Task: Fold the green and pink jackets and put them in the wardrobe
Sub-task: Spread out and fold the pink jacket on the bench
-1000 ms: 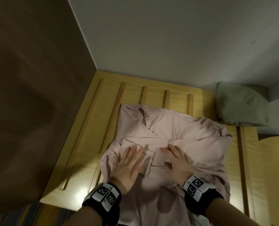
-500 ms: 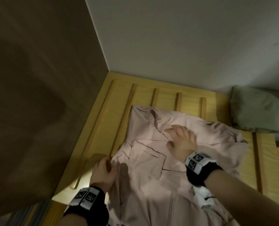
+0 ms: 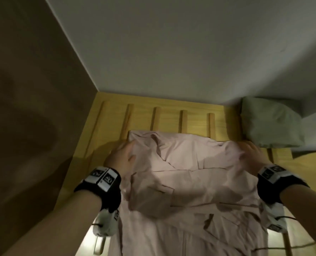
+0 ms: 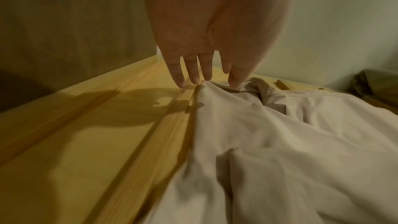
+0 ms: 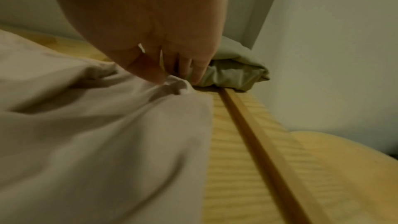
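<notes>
From the head view, the pink jacket (image 3: 186, 182) lies lengthwise on the slatted wooden surface (image 3: 109, 126), collar toward the wall, hem toward the person, sleeves folded across the chest. The folded green jacket (image 3: 271, 122) sits at the far right corner. At the left wrist, the left hand (image 4: 206, 40) pinches the jacket's left shoulder edge. At the right wrist, the right hand (image 5: 150, 31) pinches a bunched corner of pale, creased cloth beside the green jacket.
</notes>
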`<state>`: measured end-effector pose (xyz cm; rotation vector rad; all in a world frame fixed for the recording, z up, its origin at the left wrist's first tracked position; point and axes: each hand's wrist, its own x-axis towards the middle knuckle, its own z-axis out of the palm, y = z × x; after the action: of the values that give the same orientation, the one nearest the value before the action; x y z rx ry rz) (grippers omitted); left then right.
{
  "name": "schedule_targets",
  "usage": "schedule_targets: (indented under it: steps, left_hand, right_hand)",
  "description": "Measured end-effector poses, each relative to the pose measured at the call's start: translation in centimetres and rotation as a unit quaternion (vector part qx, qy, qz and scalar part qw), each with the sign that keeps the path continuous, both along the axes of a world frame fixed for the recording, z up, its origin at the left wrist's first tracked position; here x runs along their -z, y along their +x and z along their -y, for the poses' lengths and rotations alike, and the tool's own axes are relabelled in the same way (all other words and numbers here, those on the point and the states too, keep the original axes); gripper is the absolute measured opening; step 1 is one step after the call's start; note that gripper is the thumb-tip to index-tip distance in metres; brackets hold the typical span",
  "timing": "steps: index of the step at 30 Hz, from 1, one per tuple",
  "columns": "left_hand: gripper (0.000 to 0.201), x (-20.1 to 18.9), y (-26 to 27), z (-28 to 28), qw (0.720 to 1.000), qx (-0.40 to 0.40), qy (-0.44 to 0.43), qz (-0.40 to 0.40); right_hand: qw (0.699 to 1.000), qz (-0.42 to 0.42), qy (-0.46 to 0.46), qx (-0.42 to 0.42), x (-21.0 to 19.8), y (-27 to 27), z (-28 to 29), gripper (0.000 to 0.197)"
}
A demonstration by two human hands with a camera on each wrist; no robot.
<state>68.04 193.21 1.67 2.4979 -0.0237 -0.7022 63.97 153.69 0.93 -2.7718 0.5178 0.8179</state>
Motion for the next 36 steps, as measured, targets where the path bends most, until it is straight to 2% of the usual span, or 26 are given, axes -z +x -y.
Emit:
schedule_targets:
  steps: [2,5,9,11,14,17,19,21,24,27,28,30,31,33,36]
  left_hand:
    - [0.051,0.1,2.2,1.4,0.998,0.060,0.020,0.021]
    - [0.050,0.6,5.0,3.6,0.993,0.102,0.057,0.018]
    - [0.043,1.1,7.0,5.9,0.988,0.118,0.100,0.020]
    - [0.036,1.1,7.3,6.8,0.985,0.121,0.120,0.024]
    - [0.024,1.0,7.3,7.4,0.973,0.136,0.179,0.048]
    - [0.025,1.0,7.3,7.5,0.962,0.155,0.221,0.037]
    - [0.029,1.0,7.4,7.5,0.963,0.162,0.216,0.016]
    - [0.030,0.9,7.7,7.5,0.966,0.171,0.195,-0.018]
    - [0.028,0.9,7.6,7.4,0.968,0.174,0.169,-0.063]
    - [0.032,0.6,7.6,7.2,0.963,0.191,0.174,-0.079]
    - [0.029,0.5,7.8,7.1,0.960,0.201,0.182,-0.073]
    - [0.020,0.2,8.6,6.7,0.954,0.218,0.202,-0.043]
    - [0.017,-0.1,9.1,6.4,0.950,0.225,0.214,-0.030]
    - [0.016,-0.4,10.3,5.8,0.942,0.242,0.233,-0.021]
    - [0.018,-0.6,11.9,4.8,0.935,0.251,0.250,-0.018]
  right_hand:
    - [1.000,0.002,0.000,0.013,-0.2,-0.7,1.1,0.051]
    - [0.999,0.008,0.021,0.023,-0.2,-1.1,1.6,0.051]
    - [0.994,0.041,0.059,0.079,0.0,-0.5,1.4,0.036]
    - [0.989,0.043,0.069,0.120,0.0,-0.3,0.8,0.039]
    - [0.987,0.027,0.047,0.151,0.3,0.0,0.2,0.047]
    - [0.988,-0.008,0.009,0.151,0.5,0.0,0.0,0.043]
    - [0.989,0.003,0.003,0.150,0.5,-0.3,-0.1,0.040]
    - [0.991,-0.001,0.014,0.130,0.4,-0.3,-0.1,0.037]
    - [0.993,-0.073,0.065,0.062,0.0,-0.1,-0.1,0.043]
    - [0.991,-0.120,0.062,-0.020,-0.3,0.4,-1.0,0.041]
    - [0.991,-0.118,0.054,-0.039,-0.4,0.7,-1.4,0.038]
    - [0.992,-0.095,0.043,-0.071,-0.5,1.8,-2.0,0.020]
    - [0.992,-0.085,0.045,-0.084,-0.5,2.3,-2.2,0.019]
    - [0.991,-0.076,0.051,-0.102,-0.4,3.3,-2.5,0.035]
    - [0.988,-0.034,0.079,-0.129,-0.3,4.7,-2.5,0.039]
